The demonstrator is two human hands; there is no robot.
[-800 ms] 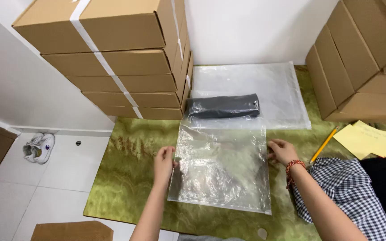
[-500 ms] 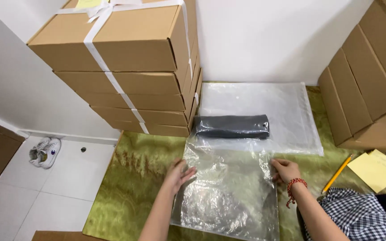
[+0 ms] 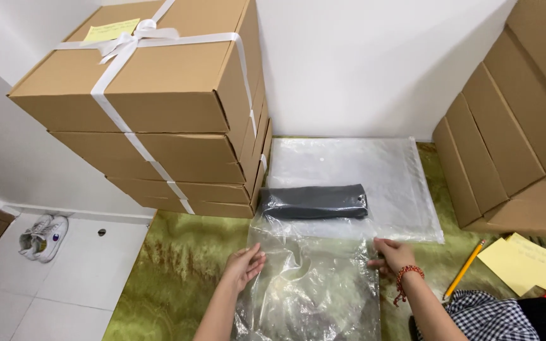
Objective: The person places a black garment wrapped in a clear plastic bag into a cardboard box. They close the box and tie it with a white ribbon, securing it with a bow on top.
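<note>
**Two hands on one slippery bag: where it could slip**

Two bare hands hold a crumpled clear plastic bag (image 3: 311,287) flat on the green marbled mat (image 3: 172,278). The left hand (image 3: 245,265) rests open-palmed on the bag's left edge, fingers spread and curled lightly onto the film, pressing rather than clenching. The right hand (image 3: 392,256), with a red beaded bracelet (image 3: 407,278) at the wrist, sits at the bag's upper right corner; its fingers appear to pinch the edge, though whether the film is truly gripped cannot be told from here.

Just beyond the bag's top edge lies a dark grey folded bundle wrapped in glossy film (image 3: 314,202), resting on a stack of large flat clear plastic sheets (image 3: 374,170).

Risks, as a judgement:
- Thin film clings to itself, so the mouth may stay shut or only one layer may lift.
- An open palm offers weak hold; the bag could slide on the smooth mat.
- The bag's top edge touches or overlaps the sheets, so a pull could drag them along.
- The tall stack of brown cardboard boxes tied with white ribbon (image 3: 159,107) stands close on the left, leaving little elbow room.
- The yellow pencil (image 3: 464,270) and yellow paper note (image 3: 526,262) lie near the right forearm and could be knocked.
</note>
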